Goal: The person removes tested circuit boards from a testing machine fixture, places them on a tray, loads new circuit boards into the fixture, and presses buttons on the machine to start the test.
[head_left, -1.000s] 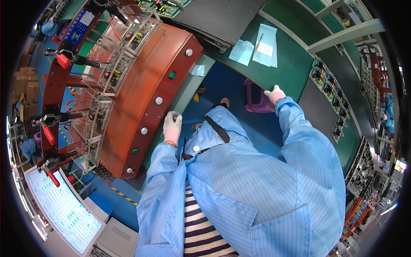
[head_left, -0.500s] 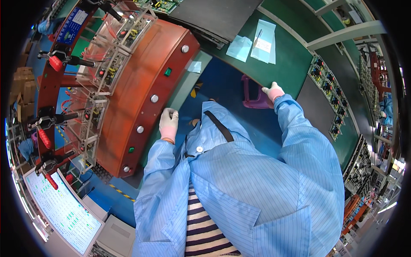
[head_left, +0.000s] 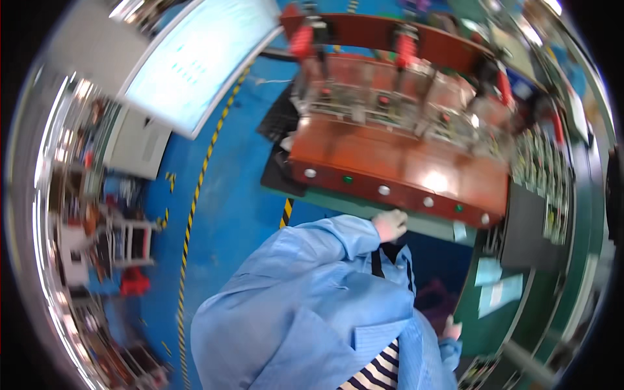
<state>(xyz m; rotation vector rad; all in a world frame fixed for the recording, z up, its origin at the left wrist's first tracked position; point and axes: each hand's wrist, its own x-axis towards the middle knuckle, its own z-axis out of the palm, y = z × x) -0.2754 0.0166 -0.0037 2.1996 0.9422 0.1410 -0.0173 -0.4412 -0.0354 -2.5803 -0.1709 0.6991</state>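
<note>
My left hand, in a pale glove, is at the front edge of the light green bench, just below the red-brown test fixture. Its fingers look bent, but blur hides whether they grip the edge. Lower right, my right hand rests at the rim of the dark green table with thumb and fingers apart. Beside it on that table lie light blue sheets and a smaller blue piece. Round silver and green buttons line the fixture's front; red-handled clamps stand behind it.
A large lit screen stands upper left, above a grey cabinet. Yellow-black tape runs along the blue floor. Circuit boards stand at the right beside a dark mat. A purple stool shows dimly under the table.
My view has swung left, so the fixture now lies across the top and the screen is upper left. My left hand has come to the bench edge; my right hand stays by the table rim.
</note>
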